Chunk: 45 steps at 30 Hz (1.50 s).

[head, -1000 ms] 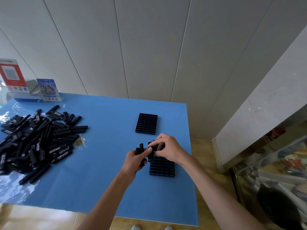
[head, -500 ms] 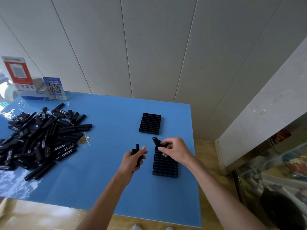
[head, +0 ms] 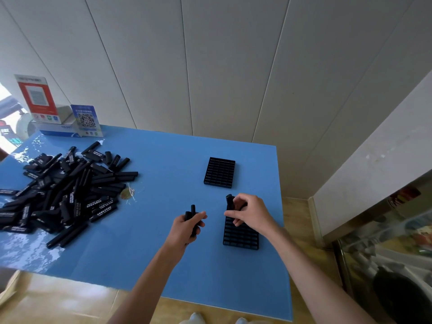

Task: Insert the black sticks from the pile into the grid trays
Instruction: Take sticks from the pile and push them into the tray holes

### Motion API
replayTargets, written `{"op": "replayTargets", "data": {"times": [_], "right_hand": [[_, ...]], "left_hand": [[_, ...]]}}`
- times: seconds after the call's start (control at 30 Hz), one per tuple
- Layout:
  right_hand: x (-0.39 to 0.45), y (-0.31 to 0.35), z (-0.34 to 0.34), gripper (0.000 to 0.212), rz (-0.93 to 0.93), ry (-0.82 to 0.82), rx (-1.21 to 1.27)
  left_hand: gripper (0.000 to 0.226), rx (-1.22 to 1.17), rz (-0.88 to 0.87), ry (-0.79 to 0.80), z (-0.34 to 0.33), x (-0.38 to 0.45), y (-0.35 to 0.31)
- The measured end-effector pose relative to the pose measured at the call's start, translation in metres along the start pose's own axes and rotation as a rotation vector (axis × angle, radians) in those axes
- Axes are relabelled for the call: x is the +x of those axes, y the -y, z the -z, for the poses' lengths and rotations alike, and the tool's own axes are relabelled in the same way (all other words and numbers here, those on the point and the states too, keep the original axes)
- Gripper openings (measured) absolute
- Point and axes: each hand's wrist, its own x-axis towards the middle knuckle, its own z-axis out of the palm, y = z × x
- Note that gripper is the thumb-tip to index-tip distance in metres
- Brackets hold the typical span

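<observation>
Right hand [head: 251,213] grip pinches one black plastic stick [head: 230,202] at near black grid tray [head: 240,237]; left hand [head: 187,228] grip holds spare black sticks [head: 191,212]. Far black grid tray [head: 219,173] empty, big stick pile [head: 63,190] left.

Both forearms come up from the bottom edge of the frame bare, with no sleeve showing up to where the picture cuts them off. The left hand [head: 187,226], at lower centre, and the right hand [head: 253,212], just right of centre, carry no glove, ring, watch or band on any visible part. At the very bottom edge, between the arms, the pale toes of two light-coloured shoes [head: 196,318] peek in.
</observation>
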Motion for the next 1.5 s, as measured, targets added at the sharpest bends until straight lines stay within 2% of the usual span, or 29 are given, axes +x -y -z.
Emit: {"op": "replayTargets", "data": {"times": [0.1, 0.23, 0.37, 0.5, 0.67, 0.97, 1.07, 1.2, 1.33, 1.4, 1.5], "right_hand": [[0.001, -0.009, -0.003, 0.033, 0.018, -0.09, -0.118], [0.005, -0.022, -0.005, 0.018, 0.052, -0.155, -0.194], [0.009, -0.03, -0.01, 0.018, 0.093, -0.161, -0.283], [0.013, -0.034, -0.017, 0.018, 0.101, -0.208, -0.331], [0.013, -0.031, -0.021, 0.02, 0.11, -0.225, -0.421], [0.016, -0.03, -0.025, 0.016, 0.091, -0.215, -0.478], [0.018, -0.03, -0.025, 0.023, 0.074, -0.211, -0.488], [0.023, -0.032, -0.025, 0.036, 0.052, -0.239, -0.555], [0.016, -0.032, -0.023, 0.041, 0.043, -0.239, -0.594], [0.01, -0.028, -0.019, 0.035, 0.078, -0.26, -0.559], [0.002, -0.012, -0.013, 0.015, 0.197, -0.291, -0.48]], "left_hand": [[0.027, 0.032, 0.009, 0.001, 0.005, 0.0, -0.002], [0.022, 0.023, 0.076, 0.001, 0.01, 0.001, -0.006], [0.018, 0.026, 0.082, 0.003, 0.016, 0.003, -0.006], [0.027, 0.058, 0.055, 0.05, 0.023, 0.002, -0.005], [0.026, 0.128, -0.011, 0.092, 0.025, -0.002, -0.006], [0.023, 0.088, -0.018, 0.113, 0.022, 0.0, -0.007], [0.022, 0.116, -0.045, 0.099, 0.022, -0.003, -0.008], [0.031, 0.128, -0.085, 0.066, 0.018, -0.007, -0.01], [0.019, 0.111, -0.072, 0.064, 0.013, -0.008, -0.011], [0.012, 0.068, -0.051, 0.073, 0.01, -0.007, -0.01], [0.012, 0.094, -0.046, 0.068, 0.001, -0.005, -0.009]]}}
